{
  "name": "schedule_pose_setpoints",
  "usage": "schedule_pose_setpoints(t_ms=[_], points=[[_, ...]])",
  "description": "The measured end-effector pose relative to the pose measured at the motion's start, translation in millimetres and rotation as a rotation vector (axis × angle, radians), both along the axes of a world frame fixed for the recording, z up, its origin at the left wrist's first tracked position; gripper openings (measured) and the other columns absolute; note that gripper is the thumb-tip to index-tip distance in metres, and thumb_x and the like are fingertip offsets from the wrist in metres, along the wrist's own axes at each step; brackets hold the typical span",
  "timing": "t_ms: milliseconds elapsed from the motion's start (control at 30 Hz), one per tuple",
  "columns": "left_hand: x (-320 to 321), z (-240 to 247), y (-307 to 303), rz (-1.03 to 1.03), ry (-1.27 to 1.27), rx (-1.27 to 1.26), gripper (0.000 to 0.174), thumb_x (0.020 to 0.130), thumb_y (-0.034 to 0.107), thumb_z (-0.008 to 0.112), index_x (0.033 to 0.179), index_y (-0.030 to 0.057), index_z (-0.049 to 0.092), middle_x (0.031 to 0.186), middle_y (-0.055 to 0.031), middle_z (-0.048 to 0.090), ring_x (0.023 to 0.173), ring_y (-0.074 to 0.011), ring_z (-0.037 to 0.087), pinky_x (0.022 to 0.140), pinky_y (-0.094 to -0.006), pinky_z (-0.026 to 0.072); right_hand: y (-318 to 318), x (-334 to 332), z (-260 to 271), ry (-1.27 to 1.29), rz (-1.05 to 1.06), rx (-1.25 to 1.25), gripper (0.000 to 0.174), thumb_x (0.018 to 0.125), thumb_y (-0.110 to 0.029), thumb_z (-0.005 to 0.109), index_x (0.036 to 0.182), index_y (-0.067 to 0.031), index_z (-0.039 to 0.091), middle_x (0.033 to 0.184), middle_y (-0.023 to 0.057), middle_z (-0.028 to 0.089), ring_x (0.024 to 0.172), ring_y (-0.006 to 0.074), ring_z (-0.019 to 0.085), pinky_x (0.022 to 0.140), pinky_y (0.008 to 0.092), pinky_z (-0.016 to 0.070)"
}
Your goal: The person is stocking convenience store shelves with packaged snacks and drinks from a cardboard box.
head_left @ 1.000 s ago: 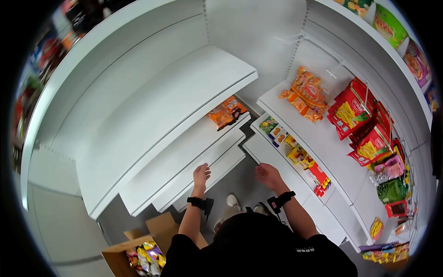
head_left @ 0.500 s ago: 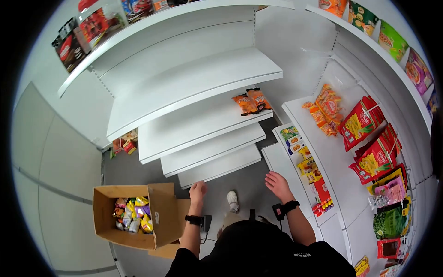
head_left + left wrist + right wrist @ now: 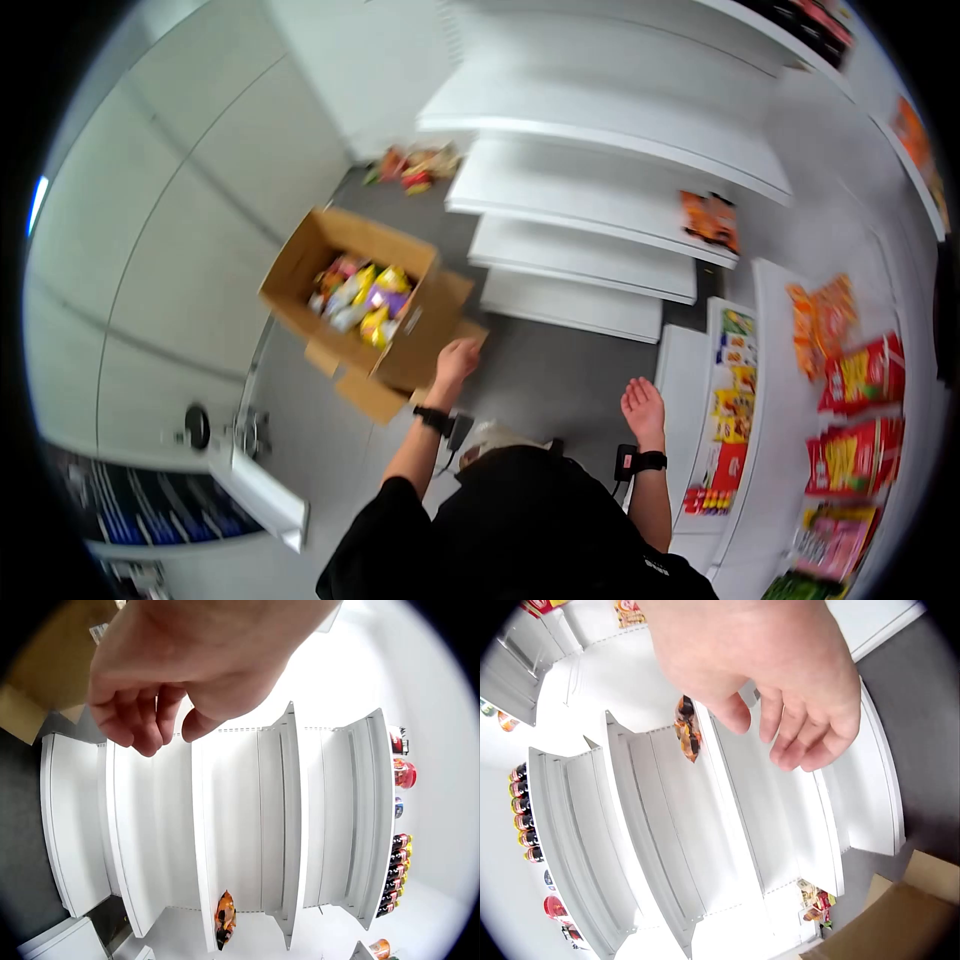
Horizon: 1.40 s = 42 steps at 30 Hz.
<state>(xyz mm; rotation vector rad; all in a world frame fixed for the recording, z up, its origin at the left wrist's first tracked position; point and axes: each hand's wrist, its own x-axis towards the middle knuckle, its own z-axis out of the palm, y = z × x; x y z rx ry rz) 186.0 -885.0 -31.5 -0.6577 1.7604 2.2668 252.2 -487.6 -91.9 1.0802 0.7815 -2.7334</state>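
Note:
The left hand (image 3: 457, 362) is beside the cardboard box (image 3: 405, 352), its fingers loosely bent around nothing. Colourful snack bags (image 3: 366, 298) lie inside the box. To the right, the right hand (image 3: 643, 408) is held over the floor near the low shelf, palm up and empty. In the left wrist view the left hand (image 3: 180, 671) hangs with relaxed, slightly bent fingers. The right wrist view shows the right hand (image 3: 780, 682) with its fingers apart and loosely bent. Orange snack bags (image 3: 709, 219) lie at the right end of a white shelf (image 3: 570, 190).
More packets (image 3: 416, 168) lie on the floor behind the box. The right-hand shelves carry red bags (image 3: 862, 375), an orange bag (image 3: 822, 322) and small boxed goods (image 3: 734, 405). A white wall panel (image 3: 150, 250) stands at left, with a metal-legged object (image 3: 254, 432) below.
The view has swung left, so the box now appears nearer the middle and the shelves farther right. The left hand is now beside the box. Both hands remain empty.

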Motion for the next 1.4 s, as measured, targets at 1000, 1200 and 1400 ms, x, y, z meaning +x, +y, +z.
schedule_pose_setpoints(t_ms=[1000,1200,1400], points=[[52.4,-34.7,-328.8,0.336,-0.175,0.088,0.02,0.088,0.024,0.054,0.098,0.0068,0.056,0.079,0.0001,0.057,0.066,-0.0098,0.056,0.063,-0.0244,0.0478,-419.4,-126.6,11.1,-0.046,0.554,0.005,0.025,0.087,-0.025,0.055,0.103,-0.0066,0.055,0.105,0.0086,0.059,0.093,0.0201,0.056,0.081,0.0347,0.0466],[26.7,-33.9,-347.1,0.324,-0.173,0.183,0.025,0.088,0.024,0.054,0.105,0.0058,0.054,0.09,-0.0036,0.058,0.074,-0.0134,0.058,0.067,-0.0284,0.049,-459.0,-158.0,11.6,-0.067,0.601,0.008,0.031,0.087,-0.028,0.054,0.108,-0.0054,0.053,0.108,0.0103,0.059,0.095,0.0215,0.056,0.083,0.0356,0.0462],[-12.7,-26.0,-354.7,0.334,-0.224,0.24,0.026,0.089,0.026,0.054,0.108,0.0088,0.053,0.097,-0.0044,0.058,0.083,-0.0156,0.059,0.072,-0.0316,0.0495,-496.0,-213.3,0.7,-0.067,0.669,0.003,0.035,0.088,-0.028,0.052,0.113,-0.0035,0.049,0.111,0.0127,0.058,0.097,0.0228,0.057,0.084,0.036,0.0462]])
